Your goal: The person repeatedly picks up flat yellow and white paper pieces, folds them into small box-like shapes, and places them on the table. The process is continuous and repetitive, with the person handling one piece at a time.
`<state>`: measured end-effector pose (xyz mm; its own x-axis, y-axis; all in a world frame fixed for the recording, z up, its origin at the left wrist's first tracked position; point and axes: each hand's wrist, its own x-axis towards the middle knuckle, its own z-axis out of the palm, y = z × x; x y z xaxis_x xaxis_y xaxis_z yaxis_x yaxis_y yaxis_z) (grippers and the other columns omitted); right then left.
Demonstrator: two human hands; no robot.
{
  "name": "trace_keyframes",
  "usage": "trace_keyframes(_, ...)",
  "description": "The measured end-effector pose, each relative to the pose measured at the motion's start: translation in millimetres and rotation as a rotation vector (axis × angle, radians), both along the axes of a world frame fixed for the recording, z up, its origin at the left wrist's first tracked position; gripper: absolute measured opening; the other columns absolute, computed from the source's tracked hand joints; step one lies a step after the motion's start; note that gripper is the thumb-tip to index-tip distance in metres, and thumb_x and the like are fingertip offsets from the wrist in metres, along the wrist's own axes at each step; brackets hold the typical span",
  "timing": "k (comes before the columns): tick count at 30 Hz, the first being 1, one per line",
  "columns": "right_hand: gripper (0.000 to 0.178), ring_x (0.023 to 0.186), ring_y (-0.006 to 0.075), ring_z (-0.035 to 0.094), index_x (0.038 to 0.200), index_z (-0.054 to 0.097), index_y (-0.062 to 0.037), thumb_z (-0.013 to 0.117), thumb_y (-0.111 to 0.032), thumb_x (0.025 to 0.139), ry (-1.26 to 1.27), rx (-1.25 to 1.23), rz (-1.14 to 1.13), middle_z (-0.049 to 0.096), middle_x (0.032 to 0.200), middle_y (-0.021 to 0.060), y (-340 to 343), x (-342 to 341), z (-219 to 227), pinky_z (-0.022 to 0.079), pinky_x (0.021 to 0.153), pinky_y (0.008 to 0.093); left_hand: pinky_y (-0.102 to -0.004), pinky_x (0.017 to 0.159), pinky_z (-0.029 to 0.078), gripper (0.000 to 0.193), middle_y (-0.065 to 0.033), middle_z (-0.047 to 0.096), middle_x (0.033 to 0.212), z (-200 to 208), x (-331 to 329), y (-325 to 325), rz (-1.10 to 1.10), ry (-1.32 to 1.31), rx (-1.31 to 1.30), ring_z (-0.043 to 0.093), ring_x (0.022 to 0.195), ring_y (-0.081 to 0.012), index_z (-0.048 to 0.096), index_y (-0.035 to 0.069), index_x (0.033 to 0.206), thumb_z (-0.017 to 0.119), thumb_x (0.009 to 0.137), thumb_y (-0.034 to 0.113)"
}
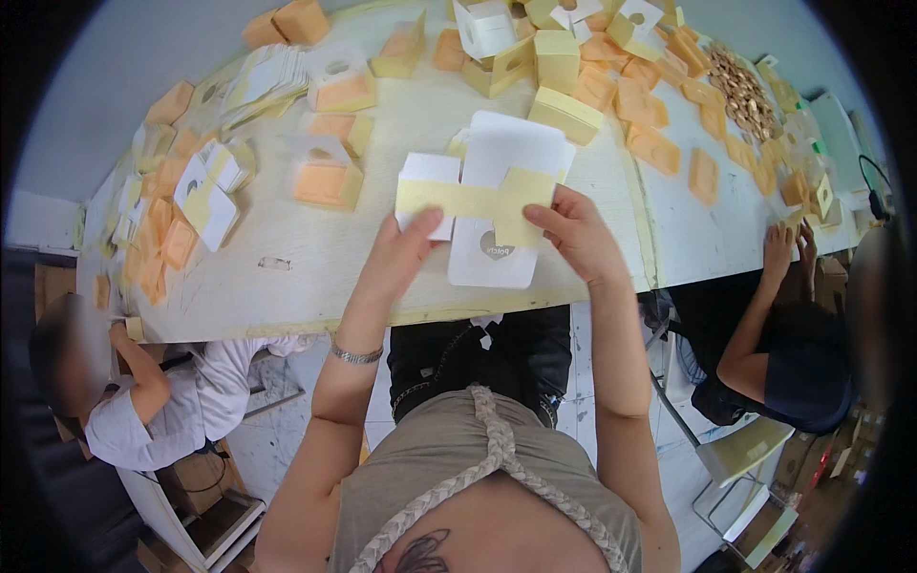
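A flat, partly folded carton blank, white with a pale yellow band across it, is held level over the near part of the table. Its lower white flap carries a heart-shaped mark or cut-out. My left hand pinches the blank's left panel, thumb on top. On the other side, my right hand grips the yellow right-hand flap between thumb and fingers. Beyond the blank, to the left, stands an open yellow carton with an orange insert inside.
Flat blanks lie stacked at the far left. Folded cartons and orange trays crowd the far side, near a heap of small copper-coloured pieces. Co-workers sit left and right; the right one's hands hold a carton.
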<state>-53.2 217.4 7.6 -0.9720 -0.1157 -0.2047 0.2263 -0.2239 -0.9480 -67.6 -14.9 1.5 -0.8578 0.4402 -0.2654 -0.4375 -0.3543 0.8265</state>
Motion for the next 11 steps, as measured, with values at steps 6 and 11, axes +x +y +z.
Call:
trace_keyframes(6,0.059,0.106,0.0162,0.05,0.134,0.034,0.0015,0.061,-0.008,0.083,0.118,-0.099,-0.293,0.053,0.115,0.0102,-48,15,-3,0.043,0.087,0.0273,-0.0352,0.11,0.014,0.067,-0.0153,0.022,0.147,34,54,14,-0.284,0.683,-0.351,0.019,0.137,-0.0259,0.014,0.001,0.144,0.05,0.09,0.02)
trace_keyframes(11,0.069,0.114,0.0194,0.048,0.142,0.023,-0.0056,0.061,-0.012,0.084,0.058,0.048,-0.223,0.044,0.131,0.0128,-53,29,-17,0.038,0.096,0.0279,-0.0348,0.111,0.01,0.09,-0.0118,0.011,0.151,38,56,3,-0.342,0.793,-0.493,0.011,0.139,-0.0232,0.001,0.006,0.145,0.062,0.082,0.026)
